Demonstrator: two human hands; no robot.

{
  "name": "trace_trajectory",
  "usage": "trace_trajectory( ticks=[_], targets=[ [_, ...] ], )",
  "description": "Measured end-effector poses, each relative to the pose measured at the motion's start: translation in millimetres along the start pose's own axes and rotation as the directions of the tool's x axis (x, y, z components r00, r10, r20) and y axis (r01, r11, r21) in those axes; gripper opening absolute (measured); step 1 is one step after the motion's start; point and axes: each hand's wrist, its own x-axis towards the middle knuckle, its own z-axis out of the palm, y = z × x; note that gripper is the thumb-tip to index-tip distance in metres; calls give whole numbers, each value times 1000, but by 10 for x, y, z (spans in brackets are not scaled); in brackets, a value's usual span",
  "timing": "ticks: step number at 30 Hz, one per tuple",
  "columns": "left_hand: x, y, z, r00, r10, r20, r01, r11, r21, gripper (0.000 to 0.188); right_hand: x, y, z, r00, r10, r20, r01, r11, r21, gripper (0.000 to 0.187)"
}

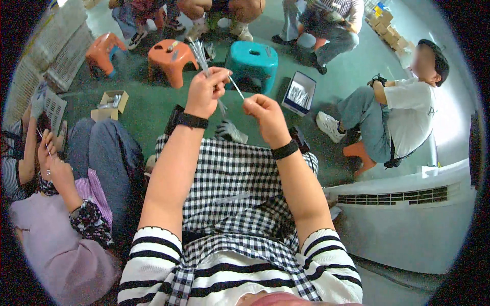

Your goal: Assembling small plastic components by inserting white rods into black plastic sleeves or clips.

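My left hand [206, 92] is closed round a bundle of thin silvery-white strands [200, 55], which fan out above the fist and stick out a little below it. A single thin pale strand [236, 86] stretches between my two hands. Its upper end is at my left fingertips. The lower end is pinched in my right hand [266, 116], whose fingers are closed. Whether the strands are wire or plastic ties I cannot tell. Below my hands lies the black-and-white checked apron [229, 173] over my lap. A grey-white glove [230, 132] is just beyond it.
Orange stools [173, 64] and a teal stool [252, 58] stand ahead on the green floor. An open box [299, 94] holds silvery pieces; a cardboard box [113, 103] is at left. Seated people surround me, one at left [61, 178] handling a strand. A white vented unit [408, 214] stands right.
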Motion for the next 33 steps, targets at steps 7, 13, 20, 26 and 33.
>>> trace_trajectory(
  ticks=[7,13,20,26,33],
  targets=[
    [17,-12,-66,993,-18,118,23,999,-38,13,-26,-49,1,960,237,148,-270,923,274,13],
    [172,-169,-173,984,107,142,-119,989,82,10,52,98,-115,958,175,228,-221,955,196,15],
    [92,-37,-200,996,84,-35,-89,974,-207,12,28,-319,-80,981,169,94,-149,970,-190,17],
    [107,-214,-130,997,-72,23,75,979,-188,14,-90,-681,-250,982,4,188,60,942,-331,18],
    [104,-194,-55,989,-139,-52,125,969,-213,15,-527,-937,-39,797,283,534,258,640,-724,17]
  ],
)
